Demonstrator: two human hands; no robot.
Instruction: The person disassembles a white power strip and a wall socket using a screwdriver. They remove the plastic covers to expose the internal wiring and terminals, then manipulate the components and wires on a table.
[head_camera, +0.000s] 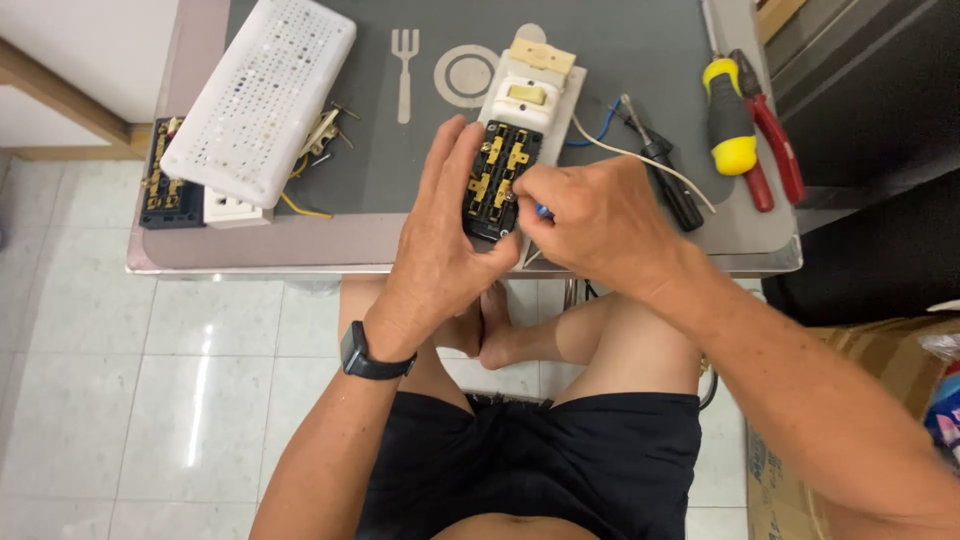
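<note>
My left hand (440, 235) grips a black socket module (497, 178) with brass contacts, holding it tilted over the small grey table (300, 245). My right hand (600, 225) pinches something small with a blue part (542, 211) against the module's lower edge; most of it is hidden by the fingers. Just behind the module lies a white and cream switch unit (527, 92). A white wire (640, 158) and a blue wire (603, 125) trail off to the right of it.
A white perforated cover (262, 95) lies at the left over another black and white socket block (170, 185). On the right edge lie a black screwdriver (668, 180), a yellow-handled screwdriver (728, 120) and red-handled pliers (775, 140). A cardboard box (880, 345) stands at the lower right.
</note>
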